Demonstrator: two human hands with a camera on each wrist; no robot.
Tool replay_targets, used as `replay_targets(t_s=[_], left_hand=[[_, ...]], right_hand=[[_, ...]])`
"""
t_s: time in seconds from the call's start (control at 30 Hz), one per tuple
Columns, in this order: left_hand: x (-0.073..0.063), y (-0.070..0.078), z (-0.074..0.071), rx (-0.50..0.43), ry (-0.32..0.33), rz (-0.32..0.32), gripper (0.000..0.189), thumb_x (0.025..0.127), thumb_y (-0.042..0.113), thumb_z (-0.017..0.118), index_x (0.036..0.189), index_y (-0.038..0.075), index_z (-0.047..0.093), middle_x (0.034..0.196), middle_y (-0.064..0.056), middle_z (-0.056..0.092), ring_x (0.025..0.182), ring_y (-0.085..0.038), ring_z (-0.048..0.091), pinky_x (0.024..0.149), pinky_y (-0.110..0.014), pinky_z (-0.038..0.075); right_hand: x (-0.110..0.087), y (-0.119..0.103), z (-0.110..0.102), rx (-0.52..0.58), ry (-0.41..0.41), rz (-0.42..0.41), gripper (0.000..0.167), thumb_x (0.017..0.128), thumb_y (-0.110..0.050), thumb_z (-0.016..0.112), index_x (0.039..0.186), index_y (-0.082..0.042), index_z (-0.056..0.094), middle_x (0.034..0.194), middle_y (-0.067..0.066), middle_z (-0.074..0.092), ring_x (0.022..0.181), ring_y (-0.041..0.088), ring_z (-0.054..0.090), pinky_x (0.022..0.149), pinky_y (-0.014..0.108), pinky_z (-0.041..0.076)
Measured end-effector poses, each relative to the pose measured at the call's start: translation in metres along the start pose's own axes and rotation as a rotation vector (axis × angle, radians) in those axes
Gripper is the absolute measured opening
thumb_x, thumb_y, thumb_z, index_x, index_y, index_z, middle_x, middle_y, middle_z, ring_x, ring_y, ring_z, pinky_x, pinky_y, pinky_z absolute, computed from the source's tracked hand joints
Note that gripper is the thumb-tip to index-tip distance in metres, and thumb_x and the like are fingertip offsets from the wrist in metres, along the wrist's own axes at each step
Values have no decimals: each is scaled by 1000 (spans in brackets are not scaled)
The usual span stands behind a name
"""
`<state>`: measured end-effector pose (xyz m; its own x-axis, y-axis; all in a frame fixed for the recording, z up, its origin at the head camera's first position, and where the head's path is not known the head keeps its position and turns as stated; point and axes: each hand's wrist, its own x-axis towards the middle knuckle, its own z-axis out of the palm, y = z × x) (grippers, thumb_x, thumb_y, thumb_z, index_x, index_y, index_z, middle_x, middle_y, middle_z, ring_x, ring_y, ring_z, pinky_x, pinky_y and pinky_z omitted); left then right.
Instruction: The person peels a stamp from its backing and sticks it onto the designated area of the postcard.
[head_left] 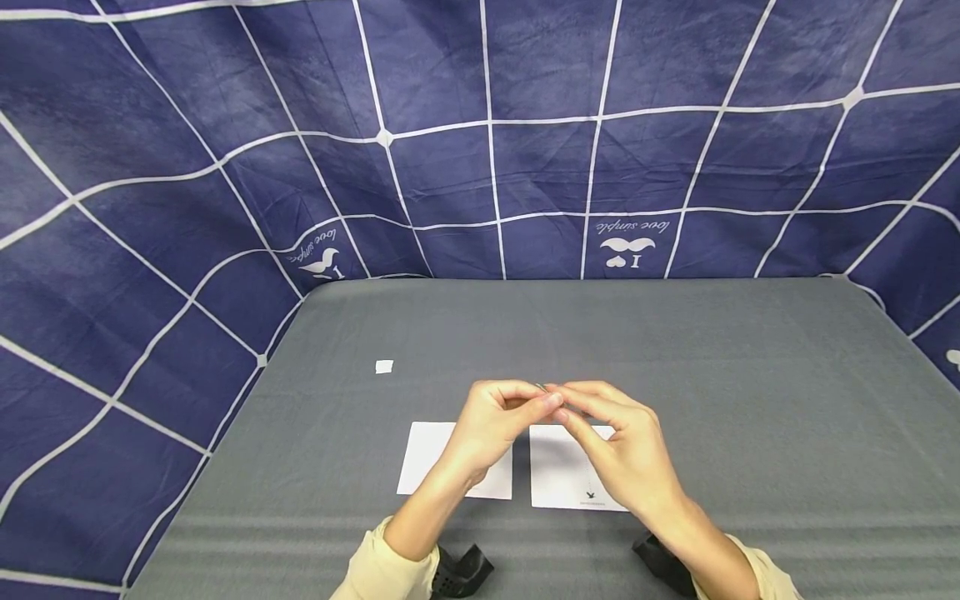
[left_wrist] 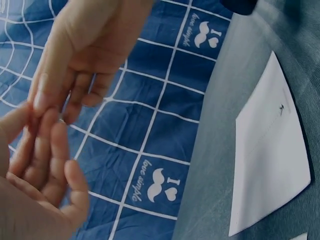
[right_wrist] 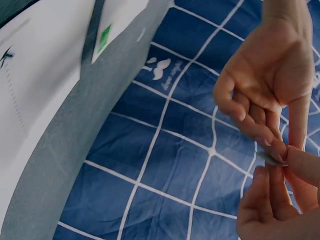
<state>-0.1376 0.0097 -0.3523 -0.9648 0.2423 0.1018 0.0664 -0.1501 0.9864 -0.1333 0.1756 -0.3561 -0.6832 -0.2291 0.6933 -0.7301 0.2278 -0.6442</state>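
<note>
My cream sleeves (head_left: 378, 573) and the dark wrist mounts (head_left: 461, 569) fill the bottom edge of the head view, nearest the lens. Just above them, at lower centre, my left hand (head_left: 491, 425) and right hand (head_left: 618, 446) meet fingertip to fingertip, raised off the table. Between them is a small thin greyish piece (right_wrist: 270, 159), pinched by the curled fingers and thumb of each hand; in the left wrist view only a glint of it shows at the touching fingertips (left_wrist: 61, 120). What the piece is I cannot tell; it is too small.

Beneath the hands lie two white cards: the left card (head_left: 427, 454) under my left forearm, the right card (head_left: 558, 475), marked with a small dark arrow near its lower edge, under my right hand. A small white scrap (head_left: 384, 367) lies apart, toward the upper left of the grey table (head_left: 750, 375). A navy cloth with a white grid (head_left: 480, 167) closes off the upper half of the frame.

Judged step: fine two-handed handling of the piece in mid-air, not yet brought to either card. The next move would call for steady, opposed pinches and a clear view of the fingertips.
</note>
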Motion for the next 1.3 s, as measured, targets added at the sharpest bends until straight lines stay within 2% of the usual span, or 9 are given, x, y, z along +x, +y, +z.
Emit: replay_targets(t_s=[0.13, 0.27, 0.5, 0.63, 0.83, 1.1, 1.3], left_hand=[[-1, 0, 1, 27, 7, 70, 20, 87, 1, 67, 92, -18, 65, 86, -6, 70, 84, -15, 66, 80, -37, 52], [-1, -1, 1, 33, -3, 103, 20, 87, 1, 67, 90, -18, 64, 87, -11, 70, 85, -16, 66, 80, -37, 52], [-1, -1, 1, 33, -1, 117, 15, 87, -1, 65, 82, -15, 64, 81, -10, 68, 79, -16, 65, 78, -34, 52], [0, -2, 0, 38, -10, 128, 17, 87, -2, 65, 85, -18, 61, 83, -11, 68, 79, -14, 65, 77, -33, 52], [0, -4, -1, 54, -30, 120, 20, 88, 1, 65, 87, -19, 61, 81, 0, 68, 78, -12, 64, 77, -30, 51], [0, -5, -2, 26, -37, 129, 32, 90, 10, 66, 84, -20, 58, 76, 7, 67, 77, -10, 63, 76, -29, 50], [1, -7, -3, 13, -57, 134, 34, 90, 12, 67, 85, -21, 58, 78, 6, 67, 77, -10, 64, 76, -28, 49]], right_hand=[[1, -6, -5, 90, -58, 129, 29, 80, 8, 71, 107, -2, 72, 99, 0, 70, 87, 10, 64, 70, 20, 49], [2, -9, -8, 140, -91, 223, 26, 84, 4, 69, 108, -4, 72, 100, -1, 70, 88, 10, 64, 70, 22, 49], [2, -13, -8, 102, -85, 194, 25, 83, 2, 71, 107, -5, 73, 99, -3, 69, 85, 11, 62, 69, 23, 48], [2, -13, -10, 151, -103, 234, 25, 84, 1, 70, 108, -5, 72, 100, -2, 69, 87, 12, 63, 70, 24, 49], [3, -14, -13, 260, -126, 331, 25, 86, 0, 69, 110, -4, 71, 103, 2, 68, 93, 16, 63, 75, 27, 51], [3, -16, -12, 205, -120, 266, 24, 85, 1, 69, 108, -4, 72, 102, 0, 68, 88, 13, 63, 70, 25, 50], [3, -17, -14, 293, -141, 340, 25, 86, 1, 68, 111, -2, 70, 105, 4, 67, 93, 15, 64, 77, 26, 51]])
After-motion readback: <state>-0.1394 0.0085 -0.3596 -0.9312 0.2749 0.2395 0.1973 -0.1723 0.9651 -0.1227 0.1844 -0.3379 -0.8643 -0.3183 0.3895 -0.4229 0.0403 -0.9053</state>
